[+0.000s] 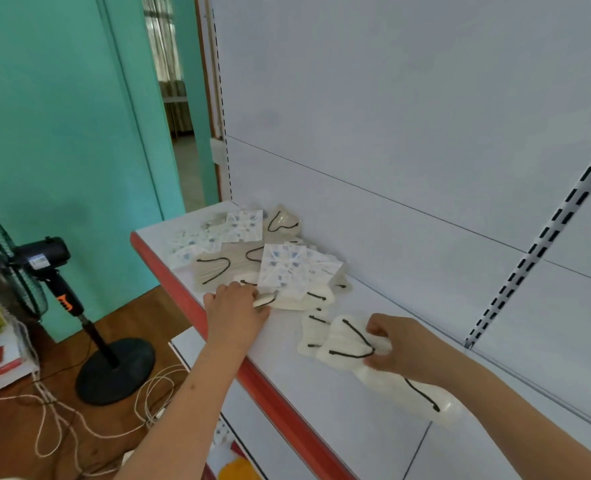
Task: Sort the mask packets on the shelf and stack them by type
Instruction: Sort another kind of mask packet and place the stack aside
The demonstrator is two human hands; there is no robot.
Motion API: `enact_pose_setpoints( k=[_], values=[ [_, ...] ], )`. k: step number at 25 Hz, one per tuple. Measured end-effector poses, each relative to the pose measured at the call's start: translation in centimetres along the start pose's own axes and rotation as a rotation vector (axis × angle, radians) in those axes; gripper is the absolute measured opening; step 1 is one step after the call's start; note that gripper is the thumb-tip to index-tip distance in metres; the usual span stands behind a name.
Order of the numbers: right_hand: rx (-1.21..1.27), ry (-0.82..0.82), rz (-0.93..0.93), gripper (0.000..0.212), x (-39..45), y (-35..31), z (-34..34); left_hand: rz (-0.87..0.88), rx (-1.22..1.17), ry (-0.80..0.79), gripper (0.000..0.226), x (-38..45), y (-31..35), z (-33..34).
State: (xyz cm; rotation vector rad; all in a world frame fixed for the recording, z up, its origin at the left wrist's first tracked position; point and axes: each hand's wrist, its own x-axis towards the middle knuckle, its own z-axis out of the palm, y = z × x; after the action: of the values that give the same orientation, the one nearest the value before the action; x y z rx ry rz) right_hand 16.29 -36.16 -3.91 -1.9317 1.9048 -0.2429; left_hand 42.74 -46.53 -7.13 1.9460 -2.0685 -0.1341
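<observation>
My right hand (403,344) pinches a white packet (353,344) on the shelf (322,410); its long axis runs from my fingertips back under my wrist, toward me and to the right. A second white packet (309,336) lies touching it, just left of my fingers. My left hand (235,311) curls around the near end of another white packet (264,300), which points rightward from my knuckles. Beyond those fingers, the patterned packets (287,268) and grey packets (212,270) lie jumbled.
</observation>
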Motion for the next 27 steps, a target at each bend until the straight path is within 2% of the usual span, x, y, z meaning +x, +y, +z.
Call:
enact_pose_setpoints(
  k=[3,5,9,12,14,15,17,19,22,23,26,27],
  values=[
    [-0.112,-0.018,0.126,0.07,-1.4,-0.2,0.3,0.07,0.041,-0.068,0.022,-1.5,-0.8,-1.0],
    [-0.213,-0.033,0.188,0.075,-1.7,-0.4,0.4,0.203,0.018,-0.117,0.023,-1.7,-1.8,-1.1],
    [-0.061,0.0,0.37,0.077,-2.8,-1.0,0.4,0.444,-0.183,-0.114,0.042,0.5,-2.3,-1.1],
    [-0.132,0.023,0.468,0.079,-4.1,-1.8,0.6,0.606,-0.134,-0.138,0.063,3.1,-0.2,-0.9],
    [-0.195,0.008,0.516,0.08,-4.9,-2.1,0.9,0.599,-0.078,-0.164,0.071,4.9,0.5,-0.8],
    [-0.166,0.024,0.53,0.074,-5.4,-2.3,1.1,0.578,-0.025,-0.176,0.074,5.7,0.4,-0.6],
    [-0.053,0.1,0.56,0.054,-6.3,-3.0,1.3,0.569,0.113,-0.206,0.077,6.7,-0.4,0.0],
    [0.053,0.206,0.601,0.05,-6.7,-3.6,1.4,0.589,0.14,-0.197,0.074,6.5,-0.8,0.6],
    [0.113,0.182,0.639,0.051,-6.9,-4.1,1.9,0.623,0.046,-0.207,0.071,5.9,0.1,0.6],
    [0.135,0.158,0.645,0.052,-6.9,-4.1,2.2,0.63,-0.014,-0.251,0.074,5.7,0.4,0.3],
    [0.194,0.169,0.66,0.071,-7.6,-4.4,2.3,0.592,-0.277,-0.478,0.086,5.0,1.8,-0.7],
    [0.226,0.192,0.674,0.067,-7.9,-4.4,2.1,0.572,-0.343,-0.536,0.088,4.8,2.5,-0.9]
  ],
)
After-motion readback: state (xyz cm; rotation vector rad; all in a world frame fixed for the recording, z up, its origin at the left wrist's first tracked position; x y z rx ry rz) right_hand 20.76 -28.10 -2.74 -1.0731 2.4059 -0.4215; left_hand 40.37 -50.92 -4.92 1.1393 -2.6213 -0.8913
